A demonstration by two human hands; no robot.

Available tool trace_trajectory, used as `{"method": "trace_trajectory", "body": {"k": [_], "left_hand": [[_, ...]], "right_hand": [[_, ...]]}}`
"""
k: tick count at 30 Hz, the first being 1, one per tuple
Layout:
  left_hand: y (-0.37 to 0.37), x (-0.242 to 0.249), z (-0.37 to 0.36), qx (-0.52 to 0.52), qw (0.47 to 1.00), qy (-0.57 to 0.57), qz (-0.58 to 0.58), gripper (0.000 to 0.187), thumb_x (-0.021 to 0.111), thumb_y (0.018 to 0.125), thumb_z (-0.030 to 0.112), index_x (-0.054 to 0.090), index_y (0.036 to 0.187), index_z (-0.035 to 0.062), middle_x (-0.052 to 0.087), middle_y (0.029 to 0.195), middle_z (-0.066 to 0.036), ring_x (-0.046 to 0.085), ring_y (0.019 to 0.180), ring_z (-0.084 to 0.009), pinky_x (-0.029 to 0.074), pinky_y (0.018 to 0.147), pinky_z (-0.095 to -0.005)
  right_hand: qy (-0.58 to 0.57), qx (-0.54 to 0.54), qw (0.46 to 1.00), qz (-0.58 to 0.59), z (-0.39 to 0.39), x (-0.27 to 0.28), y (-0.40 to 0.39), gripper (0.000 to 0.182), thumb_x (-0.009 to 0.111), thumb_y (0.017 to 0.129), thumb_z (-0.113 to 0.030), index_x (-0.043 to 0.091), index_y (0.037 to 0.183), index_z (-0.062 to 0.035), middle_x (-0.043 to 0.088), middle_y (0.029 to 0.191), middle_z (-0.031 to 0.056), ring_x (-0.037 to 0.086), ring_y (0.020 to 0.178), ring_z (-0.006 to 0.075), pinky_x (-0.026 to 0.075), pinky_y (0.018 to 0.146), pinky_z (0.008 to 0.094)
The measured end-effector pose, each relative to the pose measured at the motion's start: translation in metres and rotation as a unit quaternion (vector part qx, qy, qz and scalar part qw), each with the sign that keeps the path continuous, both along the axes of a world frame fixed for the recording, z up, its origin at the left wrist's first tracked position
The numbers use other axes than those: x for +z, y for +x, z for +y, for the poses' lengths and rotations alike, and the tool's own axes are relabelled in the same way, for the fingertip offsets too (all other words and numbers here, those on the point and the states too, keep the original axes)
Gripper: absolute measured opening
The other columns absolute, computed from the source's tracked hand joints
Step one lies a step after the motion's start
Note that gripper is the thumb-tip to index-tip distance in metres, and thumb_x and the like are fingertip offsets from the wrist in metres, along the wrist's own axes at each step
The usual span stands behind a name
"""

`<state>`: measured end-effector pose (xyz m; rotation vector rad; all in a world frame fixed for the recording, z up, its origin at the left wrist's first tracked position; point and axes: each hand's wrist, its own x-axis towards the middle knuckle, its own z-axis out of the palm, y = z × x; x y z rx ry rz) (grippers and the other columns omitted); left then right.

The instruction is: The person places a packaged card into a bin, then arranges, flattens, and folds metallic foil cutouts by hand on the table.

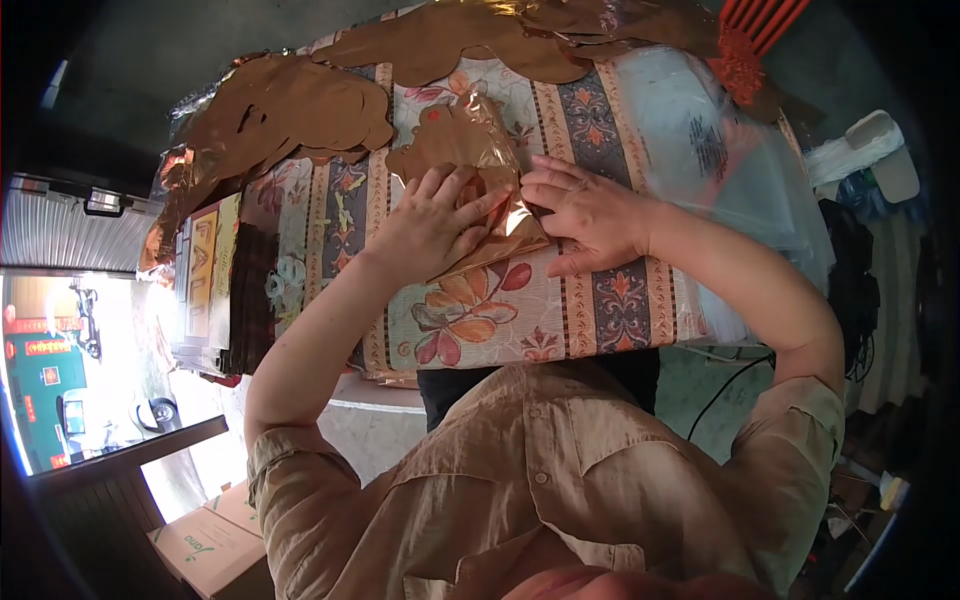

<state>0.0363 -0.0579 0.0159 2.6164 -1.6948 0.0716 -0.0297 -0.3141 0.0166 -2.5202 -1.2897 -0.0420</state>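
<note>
In the middle of the patterned cloth lies a packet of shiny, coppery-brown foil or film (480, 140), with a scalloped upper left edge and a small red mark. My left hand (435, 222) rests palm down on its lower part, fingers apart. Along the right edge of the same packet is my right hand (590, 218), fingers spread and the fingertips at the film's side. Neither hand grasps anything that I can see. What lies beneath my left palm is hidden.
Brown scalloped sheets (300, 105) spread across the table's far left, and more brown sheets (470, 40) lie along the back. Clear plastic bags (740, 170) cover the right side. A stack of printed packs (208, 280) stands at the left edge. A red plastic chair (755, 45) is behind.
</note>
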Motion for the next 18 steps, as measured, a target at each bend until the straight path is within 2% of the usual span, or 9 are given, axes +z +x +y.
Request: {"method": "trace_trajectory", "body": {"k": [4, 6, 7, 9, 10, 12, 13, 15, 18], "left_hand": [[0.002, -0.001, 0.001, -0.003, 1.0, 0.0, 0.005, 0.052, 0.049, 0.092, 0.029, 0.039, 0.143, 0.0244, 0.041, 0.135, -0.014, 0.038, 0.123, -0.0336, 0.036, 0.103, -0.0466], [0.002, -0.003, 0.001, -0.008, 1.0, 0.011, -0.006, 0.051, 0.049, 0.092, 0.029, 0.041, 0.142, 0.0226, 0.04, 0.135, -0.015, 0.038, 0.124, -0.0338, 0.036, 0.103, -0.0466], [0.003, -0.004, 0.001, -0.006, 1.0, 0.009, -0.005, 0.051, 0.049, 0.092, 0.029, 0.041, 0.142, 0.0226, 0.04, 0.135, -0.015, 0.038, 0.124, -0.0338, 0.036, 0.103, -0.0466], [0.004, -0.006, 0.002, -0.028, 0.998, -0.012, -0.053, 0.042, 0.048, 0.094, 0.035, 0.051, 0.133, 0.0211, 0.046, 0.13, -0.015, 0.042, 0.121, -0.0326, 0.04, 0.097, -0.0448], [0.003, -0.007, 0.003, -0.027, 0.998, -0.013, -0.053, 0.042, 0.048, 0.094, 0.035, 0.051, 0.133, 0.0211, 0.046, 0.13, -0.015, 0.042, 0.121, -0.0326, 0.04, 0.097, -0.0448], [0.002, -0.005, 0.002, -0.026, 0.997, -0.014, -0.072, 0.042, 0.048, 0.094, 0.035, 0.051, 0.133, 0.0209, 0.047, 0.128, -0.014, 0.043, 0.12, -0.032, 0.041, 0.096, -0.0443], [0.002, -0.005, 0.002, -0.025, 0.997, -0.014, -0.072, 0.042, 0.048, 0.094, 0.035, 0.051, 0.133, 0.0209, 0.047, 0.128, -0.014, 0.043, 0.12, -0.032, 0.041, 0.096, -0.0443], [0.001, -0.005, 0.002, -0.032, 0.996, -0.026, -0.074, 0.043, 0.048, 0.093, 0.035, 0.051, 0.134, 0.0214, 0.049, 0.126, -0.014, 0.044, 0.118, -0.031, 0.041, 0.095, -0.0439], [0.0, -0.005, 0.001, -0.029, 0.997, -0.034, -0.062, 0.043, 0.048, 0.093, 0.036, 0.05, 0.134, 0.0219, 0.05, 0.124, -0.013, 0.045, 0.115, -0.0303, 0.042, 0.094, -0.0433]], "right_hand": [[0.037, 0.008, 0.999, -0.012, -0.006, -0.014, -0.006, 0.06, 0.054, 0.085, -0.056, 0.063, 0.099, 0.0011, 0.053, 0.118, 0.0191, 0.042, 0.126, 0.0355, 0.013, 0.117, 0.0484], [0.116, -0.033, 0.993, 0.011, -0.006, -0.008, -0.013, 0.05, 0.062, 0.085, -0.042, 0.056, 0.111, 0.0, 0.057, 0.112, 0.0183, 0.052, 0.116, 0.0342, 0.029, 0.111, 0.0469], [0.114, -0.031, 0.993, 0.013, -0.006, -0.005, -0.016, 0.05, 0.062, 0.085, -0.042, 0.056, 0.111, 0.0, 0.057, 0.112, 0.0183, 0.052, 0.116, 0.0342, 0.029, 0.111, 0.0469], [0.21, -0.165, 0.918, 0.293, -0.002, 0.009, -0.02, 0.037, 0.068, 0.082, -0.02, 0.054, 0.111, -0.0021, 0.059, 0.116, 0.0156, 0.057, 0.114, 0.0294, 0.042, 0.101, 0.0426], [0.209, -0.164, 0.919, 0.293, 0.001, 0.009, -0.019, 0.037, 0.068, 0.082, -0.02, 0.054, 0.111, -0.0021, 0.059, 0.116, 0.0156, 0.057, 0.114, 0.0294, 0.042, 0.101, 0.0426], [0.184, -0.197, 0.923, 0.273, 0.005, 0.009, -0.019, 0.033, 0.068, 0.078, -0.008, 0.053, 0.107, -0.0044, 0.06, 0.114, 0.012, 0.06, 0.107, 0.0278, 0.049, 0.089, 0.0376], [0.184, -0.197, 0.924, 0.273, 0.005, 0.005, -0.018, 0.033, 0.068, 0.078, -0.008, 0.053, 0.107, -0.0044, 0.06, 0.114, 0.012, 0.06, 0.107, 0.0278, 0.049, 0.089, 0.0376], [0.174, -0.13, 0.967, 0.135, 0.006, -0.002, -0.017, 0.031, 0.069, 0.078, -0.008, 0.055, 0.104, -0.0046, 0.06, 0.109, 0.0109, 0.061, 0.102, 0.0275, 0.049, 0.086, 0.0375], [0.169, -0.149, 0.963, 0.15, 0.006, -0.003, -0.02, 0.028, 0.069, 0.077, -0.007, 0.056, 0.102, -0.0046, 0.057, 0.113, 0.0117, 0.061, 0.102, 0.0297, 0.05, 0.087, 0.0369]]}}
